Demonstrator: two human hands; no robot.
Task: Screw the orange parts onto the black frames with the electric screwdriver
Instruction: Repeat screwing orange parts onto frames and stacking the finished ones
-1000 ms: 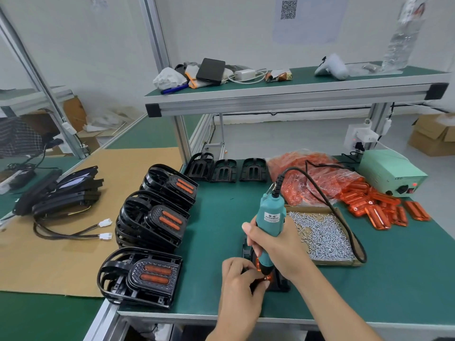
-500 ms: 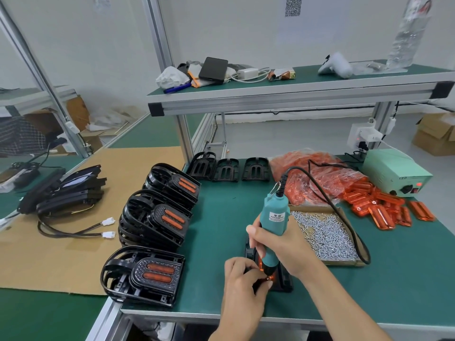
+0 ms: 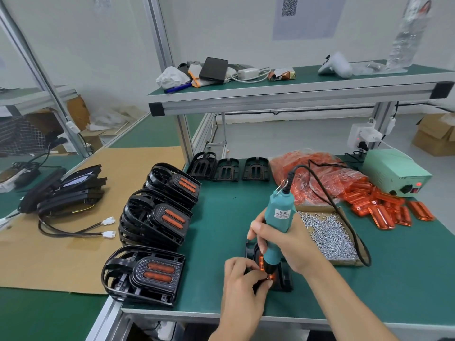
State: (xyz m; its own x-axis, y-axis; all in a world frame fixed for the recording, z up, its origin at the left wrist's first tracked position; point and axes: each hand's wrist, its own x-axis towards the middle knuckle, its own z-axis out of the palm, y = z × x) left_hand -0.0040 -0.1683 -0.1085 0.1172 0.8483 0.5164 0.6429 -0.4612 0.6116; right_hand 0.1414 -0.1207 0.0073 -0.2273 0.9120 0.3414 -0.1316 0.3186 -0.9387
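We grip the electric screwdriver in the right hand, fingers wrapped around its teal body, the tool tilted with its cord end leaning away from us. Its tip sits down on the black frame near the front edge of the bench, about mid-width. An orange part shows on that frame beside the tip; most of both is hidden by the hands. The left hand has fingers curled, fingertips pinching at the orange part right by the driver tip; we cannot tell whether a screw is between them.

Just right of the frame lies a flat cardboard tray of loose silver screws. The driver's black cord loops over it. Past the tray, toward the right edge, sit loose orange parts and a clear bag of more, with a pale green power box toward the back right corner.

Three bare black frames stand in a row at the back edge. Along the left edge, three stacks of finished frames with orange inserts. On the neighbouring cardboard sheet lie black housings with white-plugged wires.
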